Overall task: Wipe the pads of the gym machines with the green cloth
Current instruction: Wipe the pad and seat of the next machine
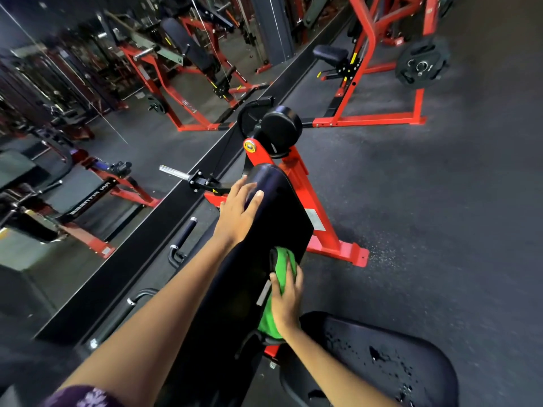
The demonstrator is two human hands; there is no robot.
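A long black pad on a red-framed machine runs away from me at the centre. My left hand rests on its far upper end with fingers spread flat. My right hand presses the green cloth against the pad's right edge, fingers lying over the cloth. A black seat pad speckled with droplets lies at the lower right. A round black roller pad stands at the machine's far end.
A mirror wall runs along the left, reflecting red machines. Another red frame with a small black pad and a weight plate stands at the back right. Dark rubber floor spreads to the right. Black handles stick out by the mirror.
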